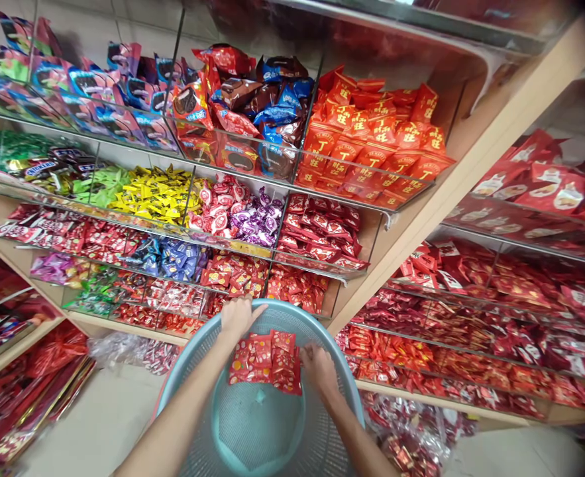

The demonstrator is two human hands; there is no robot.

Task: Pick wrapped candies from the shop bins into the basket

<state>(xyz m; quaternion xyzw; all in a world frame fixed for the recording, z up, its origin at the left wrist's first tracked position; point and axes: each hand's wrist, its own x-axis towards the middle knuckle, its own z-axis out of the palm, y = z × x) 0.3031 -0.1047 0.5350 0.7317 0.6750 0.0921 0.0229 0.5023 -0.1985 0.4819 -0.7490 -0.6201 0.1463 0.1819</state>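
Packets (pixel 265 361) inside basket (pixel 257 424), beside my right hand (pixel 319 369).
My left hand (pixel 237 319) clamps the rim (pixel 297 309); my right fingers (pixel 309 355) curl at the packets' right edge; I cannot tell whether they grip.

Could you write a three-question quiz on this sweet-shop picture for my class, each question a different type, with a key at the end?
1. Fill the gap: the packets by the right hand, seen within the rim of the basket, are mainly ____ in colour.
2. True or false: the yellow-wrapped sweets lie to the left of the purple-wrapped sweets.
3. The left hand is on: A) a shelf edge; B) the basket's far rim; C) the packets.

Key: 1 red; 2 true; 3 B.
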